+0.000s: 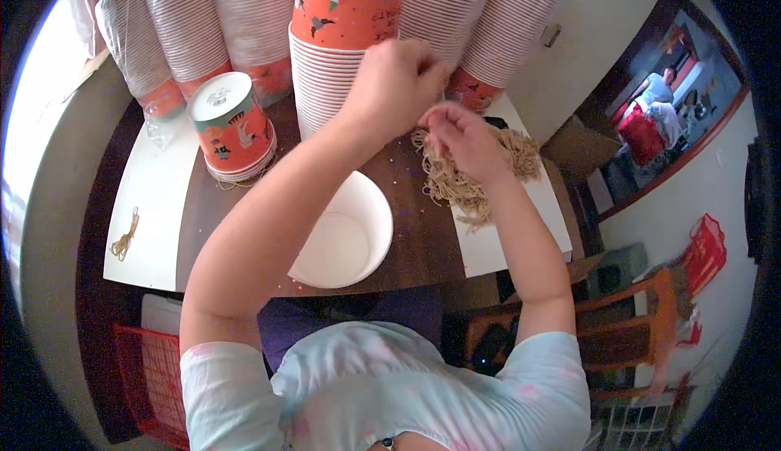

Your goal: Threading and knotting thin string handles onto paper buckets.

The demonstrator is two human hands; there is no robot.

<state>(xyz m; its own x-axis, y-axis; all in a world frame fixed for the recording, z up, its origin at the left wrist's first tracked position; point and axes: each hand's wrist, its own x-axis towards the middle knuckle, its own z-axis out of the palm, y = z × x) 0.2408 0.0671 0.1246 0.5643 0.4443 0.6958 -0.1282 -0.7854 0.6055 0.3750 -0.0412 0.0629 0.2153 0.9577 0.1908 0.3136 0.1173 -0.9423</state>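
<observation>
My left hand (399, 85) is raised in front of the tall middle stack of upturned paper tubs (317, 77), its fingers curled into a pinch. Close by on the right, my right hand (465, 138) has its fingers bent together above a tangled heap of beige cord (455, 191). A thin strand may run between the two hands, but what they pinch is too small to make out. Below my left forearm, a white paper tub (370, 235) sits near the table's front edge with its open mouth showing; the forearm hides part of its rim.
A short stack of upturned orange printed tubs (236, 138) stands at left, cord around its base. Tall plastic-wrapped tub stacks (183, 20) line the back. A small cord bundle (124, 238) lies on the left white board (150, 207). A wooden chair (634, 345) stands at right.
</observation>
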